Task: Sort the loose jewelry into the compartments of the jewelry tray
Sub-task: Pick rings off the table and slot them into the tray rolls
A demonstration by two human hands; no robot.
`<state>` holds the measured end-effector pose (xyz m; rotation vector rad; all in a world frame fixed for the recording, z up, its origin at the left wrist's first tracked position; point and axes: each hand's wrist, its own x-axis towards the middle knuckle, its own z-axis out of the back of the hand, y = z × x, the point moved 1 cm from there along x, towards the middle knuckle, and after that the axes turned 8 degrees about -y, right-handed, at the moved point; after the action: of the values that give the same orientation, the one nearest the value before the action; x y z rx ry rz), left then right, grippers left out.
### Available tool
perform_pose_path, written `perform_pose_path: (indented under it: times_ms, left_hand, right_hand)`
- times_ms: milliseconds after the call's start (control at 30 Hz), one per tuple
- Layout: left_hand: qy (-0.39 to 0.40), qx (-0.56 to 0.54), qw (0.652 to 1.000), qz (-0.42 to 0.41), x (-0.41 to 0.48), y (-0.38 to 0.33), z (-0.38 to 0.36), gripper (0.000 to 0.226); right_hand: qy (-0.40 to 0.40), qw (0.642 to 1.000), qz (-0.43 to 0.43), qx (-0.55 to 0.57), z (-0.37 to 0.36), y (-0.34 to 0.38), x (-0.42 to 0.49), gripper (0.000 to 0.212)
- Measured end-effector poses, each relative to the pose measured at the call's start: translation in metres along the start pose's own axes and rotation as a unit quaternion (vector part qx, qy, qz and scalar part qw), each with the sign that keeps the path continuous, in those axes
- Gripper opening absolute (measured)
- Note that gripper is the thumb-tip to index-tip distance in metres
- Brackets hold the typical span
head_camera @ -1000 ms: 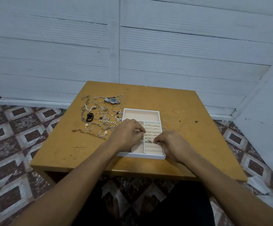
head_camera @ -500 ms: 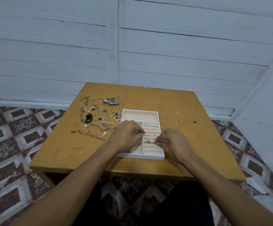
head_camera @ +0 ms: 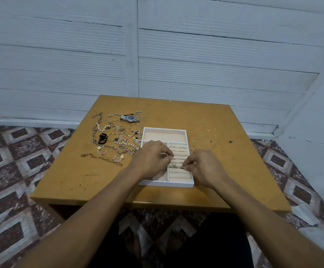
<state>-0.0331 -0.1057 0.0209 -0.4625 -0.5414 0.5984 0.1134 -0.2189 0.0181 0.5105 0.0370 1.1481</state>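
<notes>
Little has changed: the right hand (head_camera: 205, 167) still pinches a small ring (head_camera: 181, 166) at the white jewelry tray's (head_camera: 167, 184) padded ring rolls. The left hand (head_camera: 153, 159) stays curled beside it; what its fingers hold, I cannot tell. The ring seems not yet seated.

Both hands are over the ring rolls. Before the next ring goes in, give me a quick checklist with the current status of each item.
1. Jewelry tray flat on the table: ok.
2. Right hand pinching a small ring at the ring rolls: ok.
3. Ring fully seated in its slot: cannot tell.
4. Left hand steadying at the divider: ok.
5. Free roll slots nearer the person: ok.
6. More loose rings waiting right of the tray: ok.
</notes>
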Motion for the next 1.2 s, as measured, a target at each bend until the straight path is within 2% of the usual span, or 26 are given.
perform_pose_path:
  times_ms: [200, 333, 467, 700, 833, 1033, 1200]
  left_hand:
    - [0.007, 0.011, 1.000, -0.013, 0.014, -0.009, -0.003, 0.018]
    - [0.017, 0.030, 0.999, -0.024, 0.029, -0.015, -0.014, 0.018]
    - [0.034, 0.084, 0.996, -0.014, 0.050, -0.026, -0.035, 0.018]
    - [0.048, 0.171, 0.984, -0.026, 0.077, -0.042, -0.064, 0.033]
    - [0.084, 0.222, 0.971, -0.014, 0.083, -0.043, -0.077, 0.029]
    - [0.088, 0.234, 0.968, 0.014, 0.087, -0.049, -0.084, 0.026]
    - [0.066, 0.153, 0.986, 0.019, 0.088, -0.044, -0.082, 0.016]
  right_hand:
    - [0.024, 0.999, 0.001, 0.040, 0.006, -0.001, -0.001, 0.006]
    - [-0.022, 0.991, -0.058, 0.120, 0.020, -0.016, 0.007, 0.011]
    - [-0.072, 0.985, -0.121, 0.103, 0.027, -0.048, 0.030, 0.014]
    - [-0.011, 0.989, -0.137, 0.049, 0.016, -0.073, 0.056, 0.019]
    - [-0.011, 0.989, -0.141, 0.051, 0.007, -0.078, 0.059, 0.020]
    - [-0.017, 0.989, -0.132, 0.069, 0.006, -0.078, 0.056, 0.021]
    - [-0.016, 0.991, -0.120, 0.051, 0.004, -0.074, 0.053, 0.020]
